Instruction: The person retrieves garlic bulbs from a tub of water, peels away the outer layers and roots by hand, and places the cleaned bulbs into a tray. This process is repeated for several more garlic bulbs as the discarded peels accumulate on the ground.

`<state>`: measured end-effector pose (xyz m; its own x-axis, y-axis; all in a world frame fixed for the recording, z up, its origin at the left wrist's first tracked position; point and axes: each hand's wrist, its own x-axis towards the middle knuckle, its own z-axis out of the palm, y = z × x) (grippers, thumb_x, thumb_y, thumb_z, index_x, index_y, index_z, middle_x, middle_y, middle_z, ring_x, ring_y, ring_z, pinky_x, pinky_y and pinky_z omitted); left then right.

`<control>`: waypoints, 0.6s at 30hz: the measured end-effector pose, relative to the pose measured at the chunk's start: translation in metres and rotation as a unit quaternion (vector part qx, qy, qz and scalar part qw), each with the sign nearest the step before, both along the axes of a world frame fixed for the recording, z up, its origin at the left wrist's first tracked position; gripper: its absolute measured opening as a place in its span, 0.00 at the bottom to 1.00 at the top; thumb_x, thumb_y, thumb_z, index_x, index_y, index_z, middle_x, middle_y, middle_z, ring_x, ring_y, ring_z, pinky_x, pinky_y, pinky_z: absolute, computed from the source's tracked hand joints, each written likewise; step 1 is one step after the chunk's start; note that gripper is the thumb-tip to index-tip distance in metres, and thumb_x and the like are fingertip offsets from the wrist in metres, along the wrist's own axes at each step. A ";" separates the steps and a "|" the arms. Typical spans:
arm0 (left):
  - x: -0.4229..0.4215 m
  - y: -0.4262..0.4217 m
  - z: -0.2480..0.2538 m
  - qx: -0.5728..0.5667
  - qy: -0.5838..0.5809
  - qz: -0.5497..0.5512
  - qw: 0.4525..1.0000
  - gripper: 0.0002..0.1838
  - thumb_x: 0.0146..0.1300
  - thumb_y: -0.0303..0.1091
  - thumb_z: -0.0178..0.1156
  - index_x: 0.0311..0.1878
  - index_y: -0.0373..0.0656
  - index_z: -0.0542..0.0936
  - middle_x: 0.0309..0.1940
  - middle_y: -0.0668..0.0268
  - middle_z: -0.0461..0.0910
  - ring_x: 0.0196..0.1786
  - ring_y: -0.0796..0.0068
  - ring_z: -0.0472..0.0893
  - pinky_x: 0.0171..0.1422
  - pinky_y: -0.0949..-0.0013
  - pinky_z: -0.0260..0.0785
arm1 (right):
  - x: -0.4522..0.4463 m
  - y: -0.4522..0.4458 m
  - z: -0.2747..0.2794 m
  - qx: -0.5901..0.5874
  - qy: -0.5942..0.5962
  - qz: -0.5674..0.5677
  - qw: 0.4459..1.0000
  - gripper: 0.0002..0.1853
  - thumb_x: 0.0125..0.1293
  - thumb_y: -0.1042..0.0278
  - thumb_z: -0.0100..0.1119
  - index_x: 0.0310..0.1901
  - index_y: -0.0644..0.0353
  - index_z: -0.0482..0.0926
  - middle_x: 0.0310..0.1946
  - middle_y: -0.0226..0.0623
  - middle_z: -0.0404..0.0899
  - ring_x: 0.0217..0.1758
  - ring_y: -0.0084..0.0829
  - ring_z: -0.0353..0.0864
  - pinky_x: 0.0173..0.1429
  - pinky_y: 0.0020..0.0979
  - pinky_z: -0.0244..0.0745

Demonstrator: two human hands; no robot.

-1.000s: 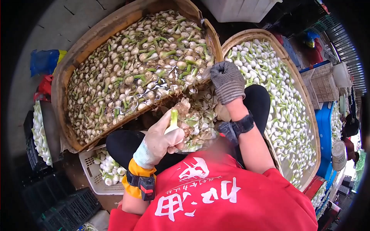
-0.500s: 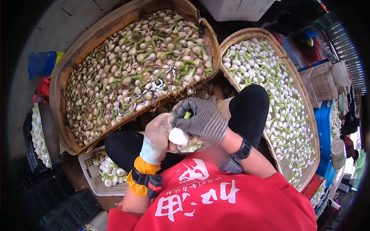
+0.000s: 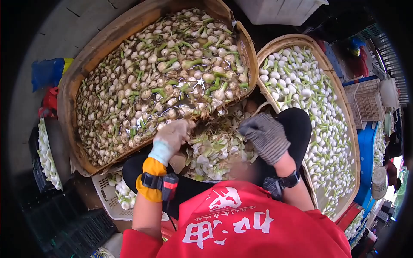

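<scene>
My left hand [image 3: 171,136], in a pale glove, is over the near rim of the large tub [image 3: 81,71] of unpeeled bulbs [image 3: 146,79] in water. Its fingers look slightly apart, somewhat blurred, with no bulb seen in them. My right hand [image 3: 266,136], in a grey striped glove, is above my knee at the right of the peelings [image 3: 215,150]. The fingers are curled in; whatever they may hold is too small to make out. Beyond it stands the second tub [image 3: 266,92], with white peeled bulbs [image 3: 318,124] with green stems.
A white basket [image 3: 105,195] with peeled bulbs is by my left knee. Dark crates [image 3: 81,232] lie at the lower left. A white bin [image 3: 279,9] stands at the top, and wicker baskets [image 3: 365,101] and a blue container [image 3: 365,142] are at the right.
My hands were together around a white peeled bulb and have moved apart. The left went up and left to the tub rim, the right moved right. The bulb is no longer between them.
</scene>
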<state>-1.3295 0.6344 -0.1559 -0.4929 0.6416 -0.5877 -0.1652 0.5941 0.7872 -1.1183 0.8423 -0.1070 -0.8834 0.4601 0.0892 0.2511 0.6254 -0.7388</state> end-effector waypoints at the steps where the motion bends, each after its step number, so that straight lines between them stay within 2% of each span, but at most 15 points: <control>1: -0.025 0.000 -0.028 0.012 0.059 -0.008 0.998 0.16 0.68 0.40 0.52 0.46 0.37 0.81 0.41 0.65 0.85 0.36 0.71 0.79 0.44 0.70 0.72 | 0.000 -0.010 -0.018 -0.048 -0.062 0.034 0.996 0.10 0.61 0.57 0.65 0.37 0.54 0.85 0.33 0.36 0.81 0.41 0.39 0.81 0.45 0.38 0.76; 2: -0.039 0.014 -0.018 0.029 0.315 -0.106 0.943 0.15 0.68 0.39 0.51 0.46 0.40 0.82 0.40 0.60 0.84 0.37 0.62 0.80 0.46 0.65 0.73 | 0.001 -0.019 -0.047 0.028 0.046 0.128 0.990 0.11 0.66 0.56 0.58 0.39 0.51 0.85 0.32 0.37 0.81 0.40 0.42 0.81 0.44 0.42 0.76; 3: -0.055 0.026 -0.018 -0.006 0.355 -0.172 0.919 0.14 0.67 0.39 0.52 0.48 0.43 0.81 0.42 0.55 0.83 0.43 0.53 0.81 0.51 0.60 0.73 | -0.005 -0.028 -0.044 0.003 -0.008 0.163 0.987 0.16 0.71 0.52 0.50 0.41 0.50 0.85 0.34 0.40 0.81 0.38 0.45 0.81 0.44 0.44 0.76; 4: -0.076 0.035 -0.044 -0.019 0.388 -0.245 0.888 0.15 0.66 0.39 0.52 0.49 0.43 0.81 0.44 0.55 0.82 0.47 0.52 0.80 0.53 0.59 0.73 | -0.009 -0.039 -0.055 0.063 -0.078 0.224 0.969 0.22 0.72 0.45 0.47 0.42 0.53 0.85 0.35 0.44 0.82 0.38 0.48 0.82 0.44 0.46 0.76; 5: -0.094 0.043 -0.071 -0.031 0.418 -0.317 0.851 0.15 0.66 0.39 0.53 0.51 0.44 0.80 0.46 0.55 0.82 0.50 0.51 0.80 0.55 0.58 0.73 | -0.016 -0.046 -0.052 0.061 -0.080 0.224 0.969 0.22 0.72 0.45 0.47 0.42 0.53 0.85 0.35 0.44 0.82 0.38 0.48 0.82 0.44 0.46 0.76; 6: -0.099 0.057 -0.075 -0.030 0.415 -0.319 0.852 0.15 0.66 0.39 0.53 0.51 0.44 0.80 0.46 0.55 0.82 0.50 0.51 0.80 0.55 0.58 0.73 | -0.024 -0.050 -0.045 0.013 -0.186 0.245 0.951 0.26 0.71 0.41 0.46 0.42 0.54 0.85 0.35 0.45 0.83 0.38 0.48 0.82 0.44 0.46 0.76; 8: -0.099 0.087 -0.083 -0.178 0.340 -0.467 0.797 0.19 0.59 0.41 0.59 0.52 0.46 0.81 0.47 0.54 0.82 0.52 0.52 0.80 0.57 0.56 0.72 | -0.037 -0.051 -0.030 -0.048 -0.332 0.270 0.902 0.32 0.68 0.34 0.45 0.39 0.59 0.85 0.34 0.48 0.84 0.38 0.50 0.84 0.43 0.47 0.76; 9: -0.103 0.090 -0.104 -0.170 0.338 -0.472 0.796 0.19 0.59 0.41 0.59 0.52 0.46 0.81 0.47 0.54 0.82 0.52 0.52 0.80 0.57 0.56 0.72 | -0.039 -0.048 -0.024 -0.049 -0.338 0.262 0.903 0.32 0.68 0.34 0.45 0.39 0.59 0.85 0.34 0.48 0.84 0.38 0.50 0.84 0.43 0.47 0.76; 11: -0.111 0.092 -0.160 -0.216 0.315 -0.566 0.731 0.23 0.54 0.45 0.63 0.52 0.46 0.80 0.48 0.55 0.82 0.53 0.53 0.80 0.57 0.56 0.72 | -0.038 -0.042 -0.018 -0.060 -0.339 0.250 0.905 0.33 0.68 0.34 0.45 0.38 0.60 0.85 0.34 0.47 0.84 0.37 0.50 0.84 0.43 0.47 0.77; 12: -0.108 0.100 -0.153 -0.254 0.280 -0.572 0.728 0.25 0.53 0.49 0.64 0.53 0.48 0.79 0.48 0.59 0.83 0.53 0.52 0.80 0.56 0.56 0.73 | -0.034 -0.039 -0.024 -0.050 -0.326 0.242 0.913 0.30 0.69 0.37 0.47 0.39 0.59 0.85 0.35 0.44 0.84 0.39 0.48 0.83 0.45 0.46 0.77; 13: -0.111 0.090 -0.168 -0.184 0.331 -0.567 0.732 0.18 0.61 0.43 0.59 0.49 0.44 0.79 0.44 0.61 0.84 0.44 0.60 0.83 0.48 0.59 0.75 | -0.027 -0.036 -0.032 -0.052 -0.331 0.236 0.912 0.30 0.69 0.37 0.47 0.39 0.59 0.85 0.35 0.44 0.84 0.39 0.48 0.83 0.45 0.46 0.77; 15: -0.135 0.081 -0.223 -0.138 0.008 -0.394 0.909 0.14 0.69 0.35 0.50 0.52 0.39 0.78 0.39 0.62 0.84 0.33 0.72 0.82 0.38 0.68 0.75 | -0.013 -0.030 -0.046 -0.002 -0.139 0.225 0.964 0.15 0.68 0.54 0.54 0.39 0.54 0.86 0.36 0.35 0.83 0.40 0.40 0.83 0.42 0.40 0.78; 16: -0.149 0.078 -0.214 -0.061 -0.264 -0.280 0.921 0.17 0.73 0.28 0.41 0.59 0.34 0.74 0.36 0.63 0.82 0.29 0.81 0.78 0.32 0.76 0.72 | -0.010 -0.029 -0.045 0.058 -0.118 0.215 0.968 0.09 0.64 0.63 0.58 0.42 0.51 0.86 0.37 0.30 0.83 0.41 0.36 0.82 0.43 0.37 0.78; 17: -0.111 0.081 -0.114 -0.043 -0.106 -0.217 0.970 0.21 0.75 0.36 0.41 0.64 0.35 0.70 0.35 0.64 0.83 0.29 0.78 0.79 0.33 0.76 0.73 | -0.012 -0.030 -0.048 0.055 -0.114 0.217 0.968 0.09 0.64 0.63 0.58 0.42 0.51 0.86 0.37 0.30 0.83 0.41 0.36 0.82 0.43 0.37 0.78; 18: -0.104 0.073 -0.070 -0.004 -0.266 -0.111 0.958 0.24 0.76 0.43 0.43 0.65 0.35 0.69 0.36 0.63 0.83 0.30 0.75 0.80 0.35 0.73 0.75 | -0.015 -0.031 -0.051 0.006 -0.068 0.160 0.985 0.10 0.64 0.60 0.59 0.41 0.53 0.85 0.36 0.35 0.82 0.41 0.39 0.82 0.45 0.39 0.77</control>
